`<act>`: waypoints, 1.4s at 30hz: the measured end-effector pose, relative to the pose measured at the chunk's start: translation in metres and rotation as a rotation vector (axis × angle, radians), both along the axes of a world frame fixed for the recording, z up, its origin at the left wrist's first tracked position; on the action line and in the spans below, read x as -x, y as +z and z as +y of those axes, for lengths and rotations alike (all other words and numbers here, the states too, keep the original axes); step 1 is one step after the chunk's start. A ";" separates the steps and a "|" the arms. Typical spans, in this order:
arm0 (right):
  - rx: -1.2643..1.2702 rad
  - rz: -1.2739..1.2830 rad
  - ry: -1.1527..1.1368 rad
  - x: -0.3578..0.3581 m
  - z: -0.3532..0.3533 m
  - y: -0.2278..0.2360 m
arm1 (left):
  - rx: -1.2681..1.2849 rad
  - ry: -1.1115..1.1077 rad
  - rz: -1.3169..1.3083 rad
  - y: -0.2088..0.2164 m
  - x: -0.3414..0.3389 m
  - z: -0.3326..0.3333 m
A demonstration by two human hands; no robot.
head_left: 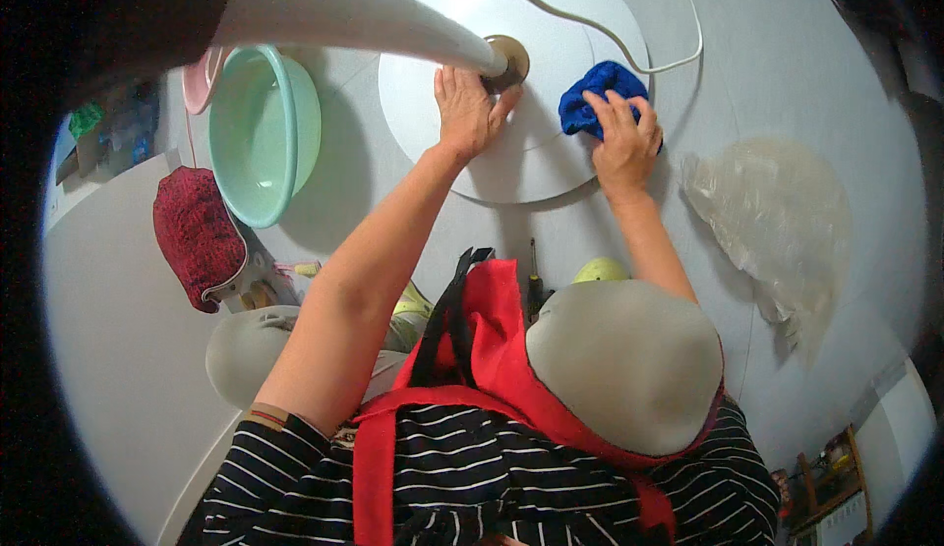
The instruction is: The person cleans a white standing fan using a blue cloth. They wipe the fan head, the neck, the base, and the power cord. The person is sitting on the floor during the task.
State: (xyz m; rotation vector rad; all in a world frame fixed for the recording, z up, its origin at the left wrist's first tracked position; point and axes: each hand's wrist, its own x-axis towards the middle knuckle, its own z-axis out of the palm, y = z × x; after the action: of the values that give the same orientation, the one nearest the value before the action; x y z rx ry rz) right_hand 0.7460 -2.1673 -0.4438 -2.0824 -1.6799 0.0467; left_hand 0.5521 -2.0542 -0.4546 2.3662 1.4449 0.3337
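Key relation: the blue cloth (602,76) sits directly under the R hand (625,141), upper right of centre in the frame, on the right part of the white round base (531,171). R hand's bent fingers grasp its near side; most of the cloth shows above & left of the fingertips. It's bunched, so no clear long axis. R hand's nearer; L hand (470,114) is well left, spread flat on the base w/ nothing in it, just beside the brown collar (509,55). Can't tell if it touches the collar.
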 end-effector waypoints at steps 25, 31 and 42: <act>0.682 2.226 -0.199 0.050 -0.051 0.059 | 0.566 0.316 -0.514 0.091 -0.007 -0.152; 0.689 0.933 0.107 -0.002 -0.038 0.067 | 0.119 0.225 -0.088 0.059 0.025 -0.118; 0.620 0.850 0.190 0.010 0.044 0.245 | -0.166 0.053 -0.196 0.011 0.044 -0.089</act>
State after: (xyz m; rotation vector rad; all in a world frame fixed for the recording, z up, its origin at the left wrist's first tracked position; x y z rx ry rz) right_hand 0.7359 -2.1230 -0.1992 -1.8179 -1.3699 1.4448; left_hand 0.5084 -2.1429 -0.4437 2.3470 1.4378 0.7032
